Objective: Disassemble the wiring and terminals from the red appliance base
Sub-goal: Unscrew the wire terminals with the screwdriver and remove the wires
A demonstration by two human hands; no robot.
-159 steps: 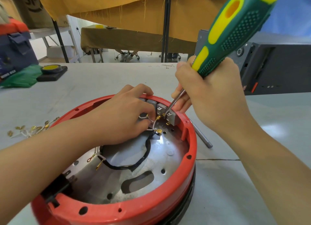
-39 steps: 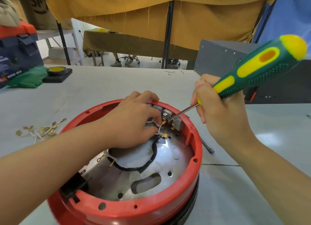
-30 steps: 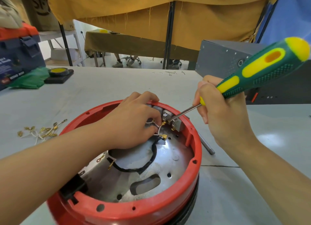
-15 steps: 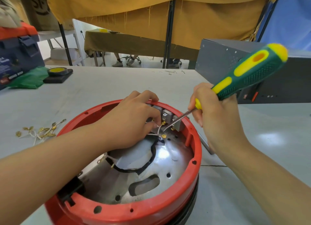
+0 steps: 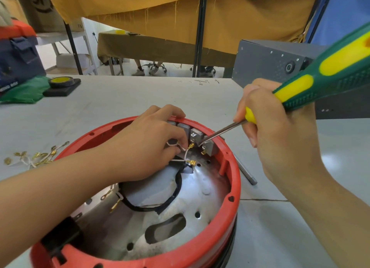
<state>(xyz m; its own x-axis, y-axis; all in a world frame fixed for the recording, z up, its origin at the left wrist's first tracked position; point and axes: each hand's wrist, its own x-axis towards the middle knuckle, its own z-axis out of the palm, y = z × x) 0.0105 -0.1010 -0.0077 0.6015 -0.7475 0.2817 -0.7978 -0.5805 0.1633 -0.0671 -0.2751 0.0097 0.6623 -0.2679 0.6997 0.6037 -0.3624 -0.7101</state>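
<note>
Plainly a slip waiting to happen

Head view: the red base (image 5: 230, 203) sits on the grey table (image 5: 120, 99), open side up, and everything below is placed from it. At its far rim stand the grey switch blocks (image 5: 197, 133) with brass terminals (image 5: 191, 146) beneath them. The left hand (image 5: 146, 147) reaches inside the base, fingers curled and pinching a white wire (image 5: 186, 153) just beside those blocks. The right hand (image 5: 280, 135), past the base's right rim, is clenched round the green and yellow screwdriver (image 5: 328, 73), whose tip lies between two blocks.

Judged from this, the blade could skid off the brass and jab the left fingertips, which lie very close to it. Too hard a pull could snap the thin wire off its terminal. Prying sideways might crack a block. Removed terminals (image 5: 34, 157) lie loose on the table left of the base and could scatter.
</note>
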